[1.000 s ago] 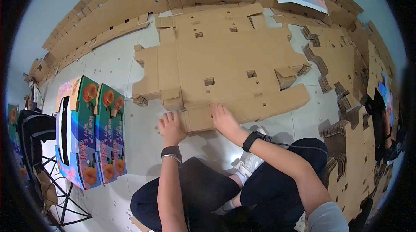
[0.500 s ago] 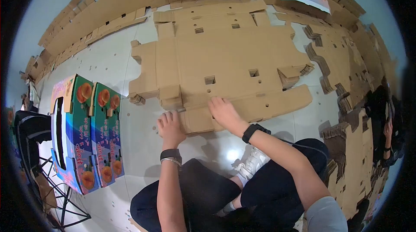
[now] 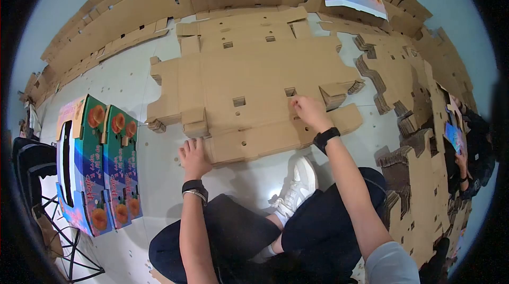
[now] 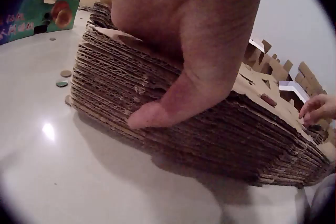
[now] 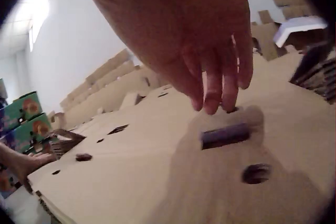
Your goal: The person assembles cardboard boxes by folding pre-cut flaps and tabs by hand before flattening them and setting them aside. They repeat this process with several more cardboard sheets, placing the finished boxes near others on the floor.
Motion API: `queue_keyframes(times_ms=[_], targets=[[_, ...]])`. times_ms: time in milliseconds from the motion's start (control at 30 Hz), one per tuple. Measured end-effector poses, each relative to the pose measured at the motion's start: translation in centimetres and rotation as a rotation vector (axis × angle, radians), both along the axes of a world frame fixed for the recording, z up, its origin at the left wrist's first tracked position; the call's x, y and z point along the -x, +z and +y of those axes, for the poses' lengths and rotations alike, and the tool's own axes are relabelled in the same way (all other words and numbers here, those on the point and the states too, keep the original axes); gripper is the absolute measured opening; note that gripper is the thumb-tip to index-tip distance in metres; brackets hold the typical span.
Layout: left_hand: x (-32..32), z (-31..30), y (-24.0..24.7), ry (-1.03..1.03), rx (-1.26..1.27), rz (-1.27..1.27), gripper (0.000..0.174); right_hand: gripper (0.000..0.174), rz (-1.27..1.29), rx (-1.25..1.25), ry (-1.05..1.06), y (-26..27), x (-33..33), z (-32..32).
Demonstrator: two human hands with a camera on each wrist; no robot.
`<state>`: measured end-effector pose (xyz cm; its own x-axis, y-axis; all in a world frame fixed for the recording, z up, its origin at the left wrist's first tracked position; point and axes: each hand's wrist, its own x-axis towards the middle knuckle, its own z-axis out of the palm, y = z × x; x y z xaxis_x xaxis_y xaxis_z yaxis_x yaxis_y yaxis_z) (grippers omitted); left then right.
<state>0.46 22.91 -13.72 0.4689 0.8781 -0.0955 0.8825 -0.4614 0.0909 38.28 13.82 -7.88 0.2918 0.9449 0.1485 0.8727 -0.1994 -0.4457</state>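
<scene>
A thick stack of flat brown cardboard box blanks [image 3: 260, 72] lies on the floor ahead of me. At its near left corner my left hand [image 3: 194, 158] grips the edge. In the left wrist view, the thumb [image 4: 152, 115] lies along the layered front side while the other fingers are mostly hidden behind the hand. My right hand [image 3: 312, 113] is over the right part of the stack, its fingers bent downward and holding nothing visible. Close below those fingers, the right wrist view shows a rectangular slot [image 5: 226, 136] and a round hole [image 5: 256, 173] in the top sheet.
Colourful printed peach boxes [image 3: 98, 167] stand to the left, near a black-legged stand [image 3: 74, 252]. More cardboard stacks [image 3: 397, 77] lie on the right, where another person [image 3: 472, 151] is partly seen. Cardboard pieces [image 3: 116, 24] line the wall.
My right hand has moved right and forward over the stack, away from its near-left part. The left hand stays at the corner. The head view has shifted slightly.
</scene>
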Motion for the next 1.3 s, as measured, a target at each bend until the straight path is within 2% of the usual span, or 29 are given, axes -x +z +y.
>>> queue_keyframes(times_ms=[67, 100, 167, 300, 367, 433, 500, 567, 633, 700, 800, 867, 1000, 1200, 1267, 1300], targets=[[-0.1, 0.1, 0.2, 0.003, 0.017, 0.021, 0.094, 0.004, 0.259, 0.142, -0.01, -1.0, -2.2, -0.6], [-0.1, 0.1, 0.3, 0.01, 0.035, 0.045, 0.095, 0.004, 0.258, 0.141, -0.008, -1.6, -3.0, -0.5], [0.0, 0.1, 0.3, 0.004, 0.031, 0.02, 0.096, 0.01, 0.454, 0.186, 0.128, -3.0, -4.3, -0.2], [0.0, 0.0, 0.5, 0.001, 0.032, 0.002, 0.099, 0.014, 0.508, 0.245, 0.189, -3.7, -5.2, 0.3], [0.2, 0.0, 0.0, -0.009, 0.003, -0.012, 0.098, 0.015, 0.438, 0.327, 0.165, -3.5, -4.9, 0.4], [0.2, -0.1, 0.2, -0.025, -0.025, -0.021, 0.098, 0.016, 0.408, 0.308, 0.157, -3.7, -4.5, 0.4], [0.0, -0.4, 0.6, -0.039, -0.097, -0.081, 0.079, 0.016, 0.375, 0.285, 0.141, -3.4, -4.1, 0.1], [-0.1, -0.3, 0.7, -0.033, -0.077, -0.079, 0.079, 0.016, 0.206, 0.215, 0.105, -2.6, -3.6, -0.3], [0.0, -0.2, 0.5, -0.028, -0.054, -0.083, 0.079, 0.017, 0.211, 0.234, 0.059, -2.6, -3.7, -0.7], [0.0, 0.0, 0.5, -0.019, -0.009, -0.033, 0.09, 0.018, 0.211, 0.251, 0.016, -2.6, -3.8, -1.0], [0.1, -0.2, 0.7, -0.03, -0.036, 0.009, 0.089, 0.021, 0.155, 0.152, 0.031, -2.9, -3.1, -1.2], [0.0, -0.1, 0.6, -0.014, -0.031, 0.004, 0.088, 0.02, 0.039, 0.371, -0.1, -1.0, -2.4, -1.1], [-0.2, -0.1, 1.1, -0.015, -0.002, -0.013, 0.087, 0.019, -0.051, 0.464, -0.127, 1.1, -2.4, -0.7], [-0.2, -0.2, 1.1, -0.017, -0.029, -0.045, 0.085, 0.024, 0.162, 0.597, -0.048, 0.2, -4.7, 0.4], [-0.4, -0.3, 1.6, -0.009, -0.017, -0.046, 0.082, 0.023, -0.059, 0.617, -0.085, 0.1, -3.6, 0.7], [-0.4, -0.4, 1.8, 0.002, -0.006, -0.046, 0.079, 0.023, -0.058, 0.614, -0.085, 0.2, -3.4, 0.8]])
